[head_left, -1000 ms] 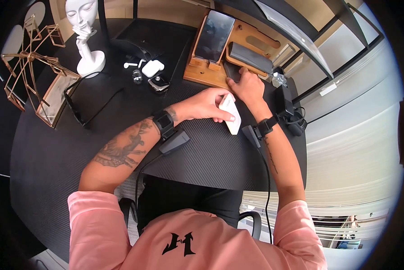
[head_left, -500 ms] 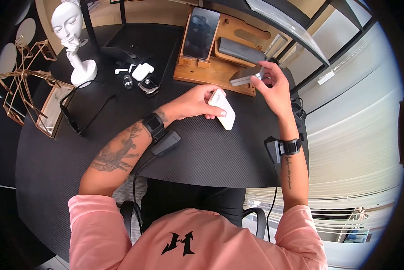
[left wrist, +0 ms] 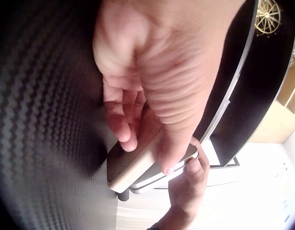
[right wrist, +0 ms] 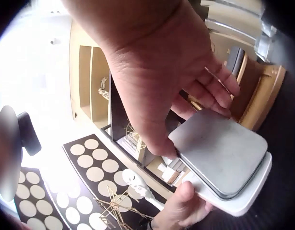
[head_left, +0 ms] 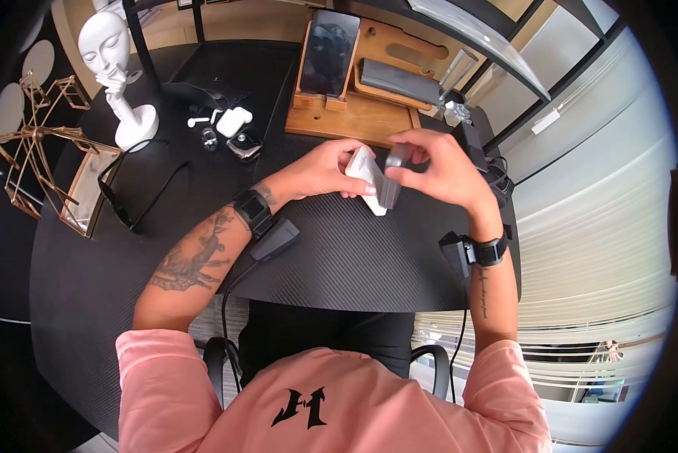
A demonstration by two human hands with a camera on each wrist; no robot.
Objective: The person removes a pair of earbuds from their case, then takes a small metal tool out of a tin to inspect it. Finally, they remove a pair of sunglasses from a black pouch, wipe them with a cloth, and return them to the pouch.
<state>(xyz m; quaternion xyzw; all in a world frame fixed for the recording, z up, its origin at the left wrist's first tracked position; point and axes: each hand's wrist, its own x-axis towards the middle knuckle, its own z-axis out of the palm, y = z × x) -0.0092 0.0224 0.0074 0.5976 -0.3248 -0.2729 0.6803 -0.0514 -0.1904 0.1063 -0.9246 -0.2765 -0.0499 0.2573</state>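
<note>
My left hand (head_left: 322, 170) grips a white, flat, round-cornered slab (head_left: 362, 167), thumb on one face and fingers behind it. My right hand (head_left: 450, 172) pinches a thin grey, metallic-looking case (head_left: 392, 187) between thumb and fingers. In the head view the case stands on edge and overlaps the slab's right side. Seen from the right wrist, the grey case (right wrist: 224, 151) lies close over the white slab (right wrist: 245, 205), roughly parallel to it. The left wrist view shows the slab's pale edge (left wrist: 133, 171) low over the black tabletop, the case right beside it.
Behind the hands stands a wooden dock (head_left: 346, 121) with a phone (head_left: 328, 57) and a dark oblong case (head_left: 399, 81). Earbuds and their white case (head_left: 234, 121), sunglasses (head_left: 129, 219), a white face sculpture (head_left: 131, 124) and a gold wire wheel (head_left: 40, 136) are on the left.
My right hand has picked up the grey case from the wooden dock and brought it down and left against the white slab. My left hand keeps its hold, nearly in place.
</note>
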